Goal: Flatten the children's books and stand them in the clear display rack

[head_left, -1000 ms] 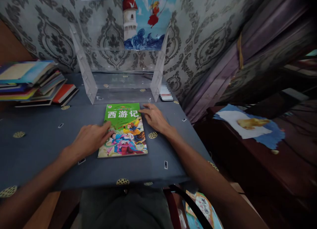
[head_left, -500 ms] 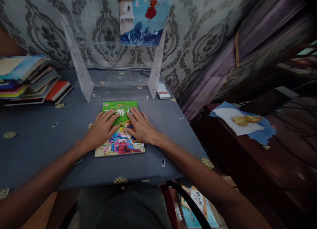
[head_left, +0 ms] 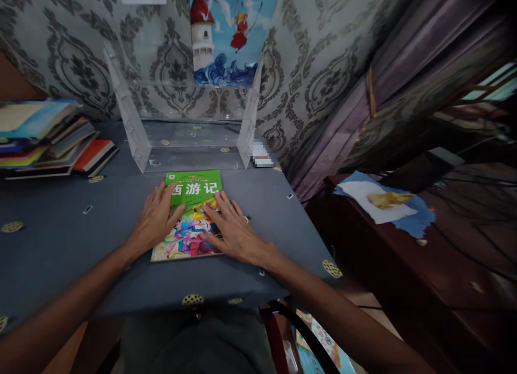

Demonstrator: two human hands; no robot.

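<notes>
A book [head_left: 188, 201] with a green top and a colourful cartoon cover lies flat on the grey-blue tablecloth [head_left: 117, 212]. Large white characters show on its upper part. My left hand [head_left: 155, 215] rests along the book's left edge, fingers stretched out, thumb over the cover. Across its right side lies my right hand [head_left: 230, 226], fingers spread over the lower picture and the right edge. Neither hand grips the book. Just behind the book stands a clear acrylic rack [head_left: 189, 157], its shelves see-through.
A stack of books [head_left: 44, 139] stands at the table's left back. Behind the rack hangs a castle poster [head_left: 226, 40] on the patterned wall. To the right, a dark red cabinet [head_left: 383, 266] bears a blue cloth [head_left: 422, 217] and cables. More books [head_left: 319, 341] lie below the table's edge.
My hands have moved apart towards the book's sides, and the right one has also slid down the cover. The title is now uncovered. The view has tilted slightly upward.
</notes>
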